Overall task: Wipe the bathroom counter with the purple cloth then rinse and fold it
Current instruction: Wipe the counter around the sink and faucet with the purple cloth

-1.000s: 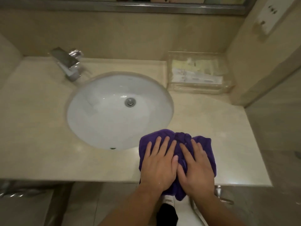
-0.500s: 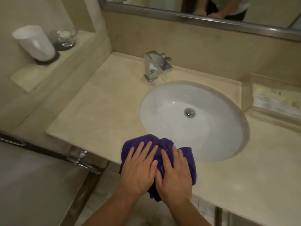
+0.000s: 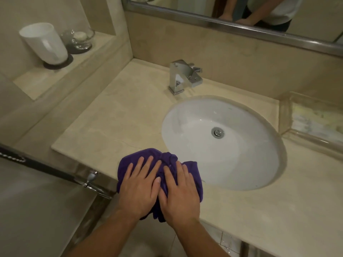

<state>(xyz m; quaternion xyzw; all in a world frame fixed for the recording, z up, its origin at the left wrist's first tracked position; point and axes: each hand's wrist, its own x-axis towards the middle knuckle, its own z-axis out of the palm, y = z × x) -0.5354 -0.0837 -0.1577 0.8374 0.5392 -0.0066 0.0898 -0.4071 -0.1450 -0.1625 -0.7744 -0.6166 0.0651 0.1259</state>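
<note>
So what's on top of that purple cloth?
The left hand and right hand press flat on the purple cloth, side by side. The counter edge beneath it is covered.

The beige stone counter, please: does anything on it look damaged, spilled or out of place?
A thin dark line runs across the beige stone counter left of the white oval sink; it may be a hairline crack or just veining. Otherwise nothing stands out.

The bench (image 3: pixel 118 115) lies bare left of the sink (image 3: pixel 220 143); the faucet (image 3: pixel 182 76) stands far, a tray (image 3: pixel 313 119) right.
</note>
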